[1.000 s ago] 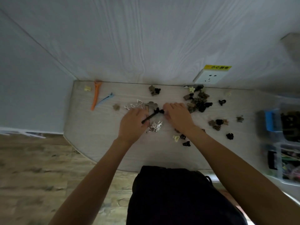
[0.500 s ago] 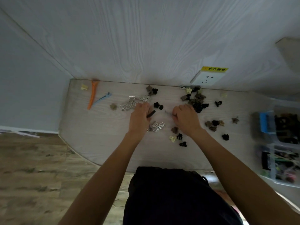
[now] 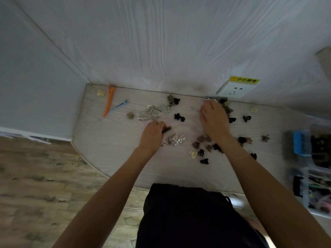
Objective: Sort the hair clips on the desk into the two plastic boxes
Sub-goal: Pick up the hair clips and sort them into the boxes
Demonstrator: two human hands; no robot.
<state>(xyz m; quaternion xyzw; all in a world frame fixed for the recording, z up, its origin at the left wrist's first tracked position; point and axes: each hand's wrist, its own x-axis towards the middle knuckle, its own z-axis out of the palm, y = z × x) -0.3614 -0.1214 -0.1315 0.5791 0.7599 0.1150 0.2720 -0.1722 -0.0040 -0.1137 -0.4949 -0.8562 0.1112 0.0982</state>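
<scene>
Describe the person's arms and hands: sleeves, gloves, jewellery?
Both forearms are bare right down to the frame's bottom edge, no sleeves showing. The left hand and right hand are ungloved. No watch, ring or bracelet is visible. Dim light and blur hide finer detail.

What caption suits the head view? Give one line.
Left hand grips a dark clip while right hand reaches into scattered hair clips.

Your hair clips (image 3: 179, 117) lie scattered mid-desk (image 3: 107, 149) | two plastic boxes (image 3: 315, 158) at its right edge | wall socket (image 3: 234, 90) behind.

A yellow label (image 3: 244, 80) reading "小心触电" tops the wall socket (image 3: 233, 90)
</scene>
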